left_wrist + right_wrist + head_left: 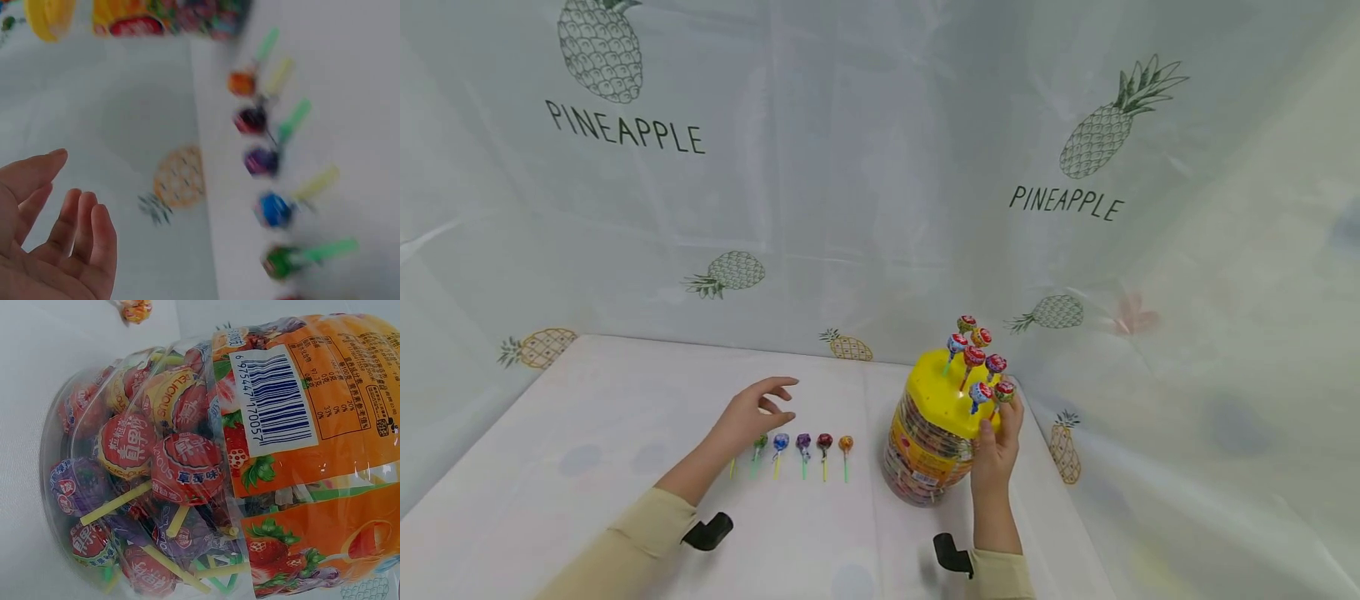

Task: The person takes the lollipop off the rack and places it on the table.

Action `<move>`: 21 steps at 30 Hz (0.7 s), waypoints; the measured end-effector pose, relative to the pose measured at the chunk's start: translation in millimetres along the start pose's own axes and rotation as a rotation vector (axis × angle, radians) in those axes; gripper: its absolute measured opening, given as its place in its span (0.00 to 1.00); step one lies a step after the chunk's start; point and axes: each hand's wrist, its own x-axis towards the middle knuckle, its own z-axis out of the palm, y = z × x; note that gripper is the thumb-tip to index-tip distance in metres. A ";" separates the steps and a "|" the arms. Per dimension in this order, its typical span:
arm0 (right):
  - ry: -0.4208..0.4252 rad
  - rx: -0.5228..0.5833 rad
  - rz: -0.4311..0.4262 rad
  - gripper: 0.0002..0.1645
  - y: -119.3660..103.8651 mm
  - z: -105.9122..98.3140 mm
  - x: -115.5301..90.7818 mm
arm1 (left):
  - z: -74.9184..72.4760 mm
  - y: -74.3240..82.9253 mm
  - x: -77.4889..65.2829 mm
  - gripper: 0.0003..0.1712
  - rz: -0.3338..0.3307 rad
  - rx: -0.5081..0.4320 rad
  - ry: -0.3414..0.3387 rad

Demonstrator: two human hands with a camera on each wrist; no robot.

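Note:
My left hand [748, 417] hovers over the left end of a row of wrapped lollipops, its fingers loosely bent with nothing between them. In that row lie a green lollipop [760, 442], a blue lollipop [781, 442], a purple lollipop [803, 442], a dark red lollipop [825, 442] and an orange lollipop [846, 443]. The hand hides the head of the leftmost one. At the right, my right hand [996, 450] grips the yellow-lidded candy jar [925, 454] at its lid's edge. Several lollipops [973, 357] stand upright in the lid [928, 379].
The white table [805, 542] ends at a pale curtain [850, 167] printed with pineapples. Through the jar's clear wall, more lollipops [128, 444] show in the right wrist view. Black wrist mounts [709, 532] stick out from the sleeves [651, 521].

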 end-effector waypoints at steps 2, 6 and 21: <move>-0.002 0.021 0.008 0.23 0.2 0.1 0.0 | 9.4 13.5 2.7 0.32 0.031 -0.019 -0.008; 0.004 0.041 0.027 0.24 -0.2 0.1 -0.1 | 25.5 39.0 5.3 0.32 0.077 -0.048 -0.023; 0.002 -0.013 0.068 0.23 -8.9 0.3 0.9 | 71.3 129.0 24.3 0.32 0.300 -0.174 -0.097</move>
